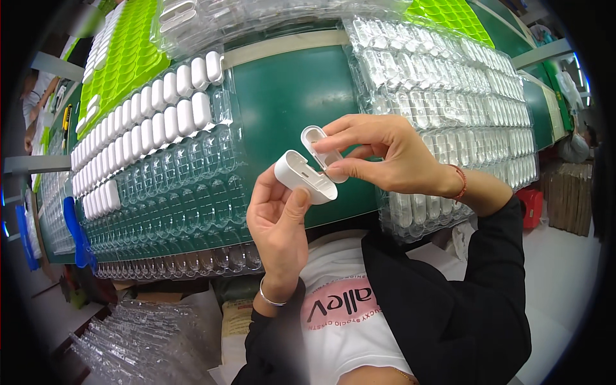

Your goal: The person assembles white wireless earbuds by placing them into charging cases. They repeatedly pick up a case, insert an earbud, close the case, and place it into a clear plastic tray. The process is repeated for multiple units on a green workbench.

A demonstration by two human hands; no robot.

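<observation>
While white case body [305, 178] was gripped, left hand [278, 232]: curled around it.
Right hand [399, 155]: half-closed, lid [326, 158] was seemingly pinched.

Smooth white plastic case body [307, 181], smooth white plastic lid [323, 156], glossy clear plastic tray [183, 172], green tabletop [289, 96] with a soft sheen, lime-green plastic tray [133, 51], matt black cloth sleeve [497, 256]

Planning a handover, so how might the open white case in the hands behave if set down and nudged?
The white case looks smooth, so it may be slippery. Its rounded ends suggest it could rock or tip. Its hollow-looking interior hints that it is probably light for its size.
</observation>
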